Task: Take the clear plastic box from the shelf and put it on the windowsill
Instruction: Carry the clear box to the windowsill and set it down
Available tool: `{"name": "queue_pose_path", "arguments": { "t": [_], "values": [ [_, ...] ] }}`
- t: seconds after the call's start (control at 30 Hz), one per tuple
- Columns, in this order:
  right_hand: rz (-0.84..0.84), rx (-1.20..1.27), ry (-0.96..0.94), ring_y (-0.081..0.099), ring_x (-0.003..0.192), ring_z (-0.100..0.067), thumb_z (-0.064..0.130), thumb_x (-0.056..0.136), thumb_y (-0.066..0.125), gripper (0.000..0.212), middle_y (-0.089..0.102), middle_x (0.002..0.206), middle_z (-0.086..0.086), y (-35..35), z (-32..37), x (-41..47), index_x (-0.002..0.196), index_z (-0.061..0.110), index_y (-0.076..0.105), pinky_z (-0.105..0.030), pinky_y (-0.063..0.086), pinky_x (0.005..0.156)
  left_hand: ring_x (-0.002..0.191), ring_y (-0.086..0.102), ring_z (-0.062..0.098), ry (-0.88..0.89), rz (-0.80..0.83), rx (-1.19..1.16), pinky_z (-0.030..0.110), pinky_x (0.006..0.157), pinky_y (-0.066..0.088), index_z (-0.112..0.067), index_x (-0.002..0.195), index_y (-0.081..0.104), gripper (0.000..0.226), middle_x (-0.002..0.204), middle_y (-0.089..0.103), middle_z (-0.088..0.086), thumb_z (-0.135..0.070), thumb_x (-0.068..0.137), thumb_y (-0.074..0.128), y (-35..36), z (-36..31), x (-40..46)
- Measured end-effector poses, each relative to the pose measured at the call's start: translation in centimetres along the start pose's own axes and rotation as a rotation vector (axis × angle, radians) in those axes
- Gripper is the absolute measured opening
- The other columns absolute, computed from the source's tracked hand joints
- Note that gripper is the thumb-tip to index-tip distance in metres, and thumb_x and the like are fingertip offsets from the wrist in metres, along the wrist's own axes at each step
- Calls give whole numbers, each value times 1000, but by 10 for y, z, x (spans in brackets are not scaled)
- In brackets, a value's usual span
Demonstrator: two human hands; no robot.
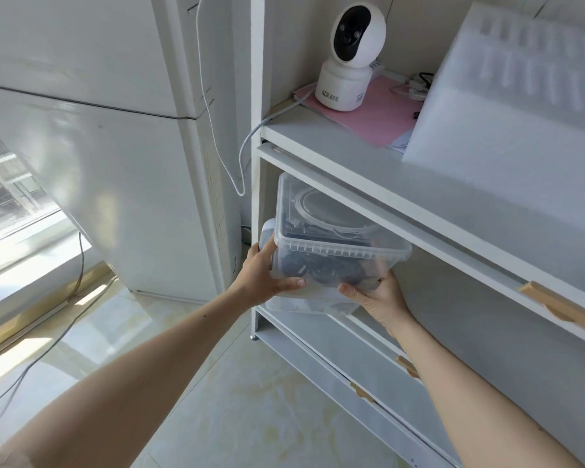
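Note:
A clear plastic box (331, 231) with a ribbed lid holds dark cables and a coiled white wire. It sticks out of the open compartment of the white shelf unit (358, 170), resting on another clear container (304, 305) below it. My left hand (267, 275) grips the box's left front corner, thumb along the front. My right hand (375, 297) holds the right front corner from below. The windowsill (31, 251) lies low at the left, sunlit, under the window.
A white security camera (350, 55) stands on a pink sheet (372, 109) on the shelf top, beside a white foam sheet (520, 106). A grey cable (217, 136) hangs between the shelf and a white refrigerator (125, 163). Another cable (48, 349) trails across the tiled floor.

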State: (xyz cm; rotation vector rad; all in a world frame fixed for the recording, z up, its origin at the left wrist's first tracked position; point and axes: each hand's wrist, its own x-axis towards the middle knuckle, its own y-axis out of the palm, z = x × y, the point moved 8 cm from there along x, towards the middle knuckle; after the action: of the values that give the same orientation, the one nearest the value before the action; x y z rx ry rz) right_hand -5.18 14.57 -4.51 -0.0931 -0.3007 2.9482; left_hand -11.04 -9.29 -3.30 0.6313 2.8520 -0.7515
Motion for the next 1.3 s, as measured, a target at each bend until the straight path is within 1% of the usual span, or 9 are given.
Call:
{"name": "queue_pose_path", "arguments": {
  "t": [0.13,0.27,0.37,0.5,0.63,0.9,1.0,1.13,1.3],
  "values": [
    [-3,63,-13,81,84,-4,21,52,100,74,85,92,11,34,10,-26,118,34,67,-24,66,74,144,34,30,15,-2,-23,47,119,36,-30,150,42,112,150,37,10,-65,52,86,-22,21,-28],
    [19,49,-75,78,98,2,-2,69,88,89,82,108,23,82,33,-52,125,61,62,-14,59,82,140,41,33,15,-11,-34,52,117,40,-33,148,41,114,149,36,9,-67,46,80,-57,45,-62],
    [42,57,-64,76,105,3,-8,72,85,91,80,114,25,128,45,-69,132,55,56,-14,59,86,136,44,34,15,-36,-41,53,115,42,-35,148,41,116,143,38,7,-71,44,78,-93,69,-90],
    [38,70,-5,74,120,-23,38,51,98,93,76,127,1,195,64,-90,131,60,56,-44,60,104,134,46,33,3,-79,-37,51,114,44,-34,147,40,116,139,39,4,-70,44,79,-148,103,-125],
    [122,72,-65,55,143,-34,15,65,96,105,55,155,-13,278,84,-97,149,46,43,-61,45,117,135,45,33,-15,-160,-29,52,115,42,-31,148,43,121,143,43,10,-73,40,79,-216,141,-164],
    [309,-58,-75,55,136,4,34,63,96,87,60,139,32,432,117,-77,127,69,48,-36,46,119,139,41,32,-128,-374,-39,47,115,42,-23,149,45,107,148,43,12,-50,56,90,-343,213,-228],
    [397,-146,-52,54,135,-16,46,59,92,82,54,144,0,491,124,-59,128,49,47,-12,47,102,138,43,33,-179,-467,-68,52,114,42,-24,147,46,99,146,43,12,-42,60,91,-387,242,-242],
    [483,-140,-8,59,133,-37,38,56,95,88,58,141,-21,565,123,-24,131,12,57,-52,49,114,133,50,34,-230,-568,-98,53,111,46,-20,143,50,95,139,49,13,-38,60,92,-441,278,-251],
    [602,-156,3,61,132,-40,27,63,97,83,62,140,-22,658,126,23,134,4,62,-55,50,112,129,53,34,-293,-678,-121,53,107,49,-18,140,51,92,140,50,14,-38,60,92,-509,319,-252]
  ]
}}
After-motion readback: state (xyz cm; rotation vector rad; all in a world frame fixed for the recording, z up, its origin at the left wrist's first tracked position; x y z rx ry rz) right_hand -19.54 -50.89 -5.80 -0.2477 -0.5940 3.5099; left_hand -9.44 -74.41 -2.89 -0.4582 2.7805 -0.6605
